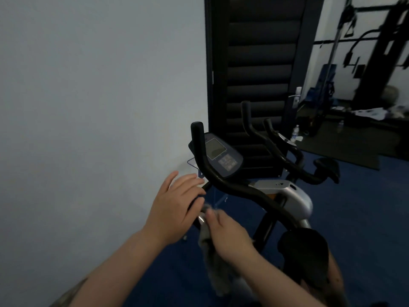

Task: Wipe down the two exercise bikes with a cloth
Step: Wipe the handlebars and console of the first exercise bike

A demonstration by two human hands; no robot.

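Note:
The near exercise bike [287, 196] has black curved handlebars, a silver body and a dark console [221, 155] with a grey screen. My right hand [228, 231] is shut on a grey cloth [214, 269] and presses it against the near end of the left handlebar; the cloth hangs down below the hand. My left hand [174, 209] lies with fingers spread over the same handlebar end, just left of the cloth. A second exercise bike [287, 156] with black handlebars and a black saddle [327, 167] stands behind the first one.
A pale wall fills the left side. A dark slatted door [256, 74] stands behind the bikes. Weight machines [376, 63] and a dark mat are at the back right, with a water bottle [295, 134] on the floor. The floor is blue. The near bike's black saddle [303, 247] is at the lower right.

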